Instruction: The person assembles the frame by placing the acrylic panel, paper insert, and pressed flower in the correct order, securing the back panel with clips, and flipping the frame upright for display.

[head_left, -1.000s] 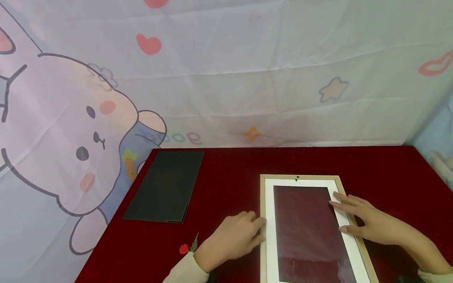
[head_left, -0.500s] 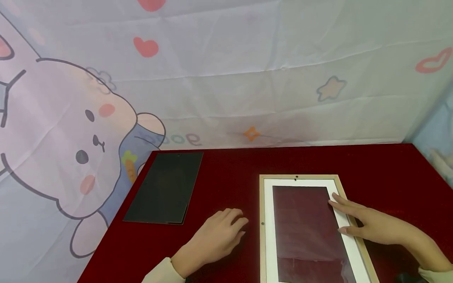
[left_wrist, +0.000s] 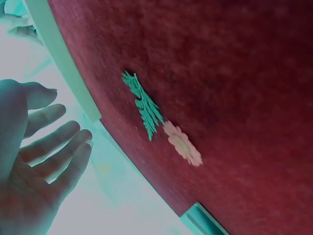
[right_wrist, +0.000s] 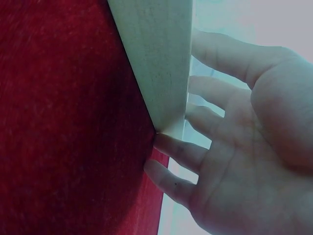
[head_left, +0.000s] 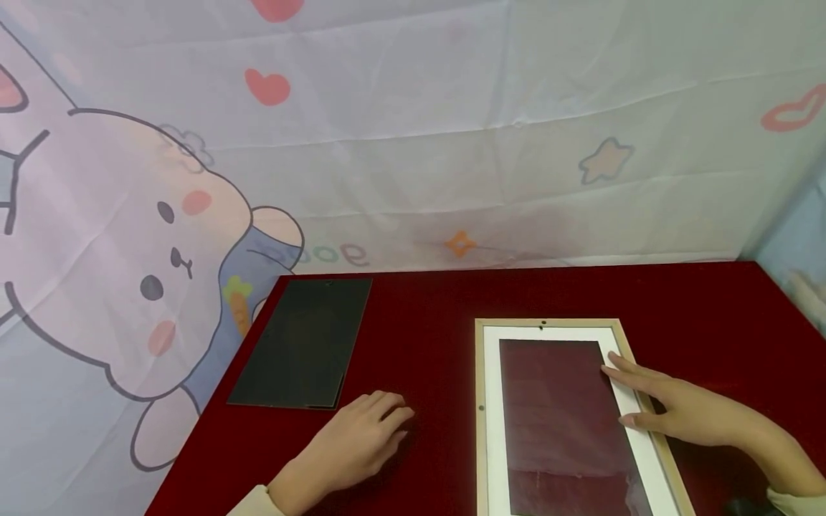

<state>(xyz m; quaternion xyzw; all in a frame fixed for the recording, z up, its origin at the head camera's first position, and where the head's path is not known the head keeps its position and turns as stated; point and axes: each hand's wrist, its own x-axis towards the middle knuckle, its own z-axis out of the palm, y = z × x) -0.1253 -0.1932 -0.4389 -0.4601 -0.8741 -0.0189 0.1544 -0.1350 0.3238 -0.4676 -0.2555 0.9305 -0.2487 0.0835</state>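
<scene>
A light wooden picture frame (head_left: 480,373) with a white inner border lies on the red cloth; its middle is a see-through sheet (head_left: 561,423) with the red showing through. My right hand (head_left: 687,408) rests on the frame's right side, fingers spread over the wood and border; the right wrist view shows its fingers along the wooden side (right_wrist: 161,58). My left hand (head_left: 351,444) hovers over the cloth left of the frame, fingers loosely bent, holding nothing. A pressed flower (left_wrist: 183,143) and a fern leaf (left_wrist: 143,105) lie near it in the left wrist view, hidden in the head view.
A dark backing board (head_left: 300,344) lies flat at the table's left. The red-covered table (head_left: 419,301) ends at a printed curtain (head_left: 413,172) behind. A small metallic-looking edge (left_wrist: 200,219) shows at the bottom of the left wrist view.
My left hand has let go of the frame's left side and moved left toward the dark board, covering the flower and leaf. My right hand has stayed on the frame.
</scene>
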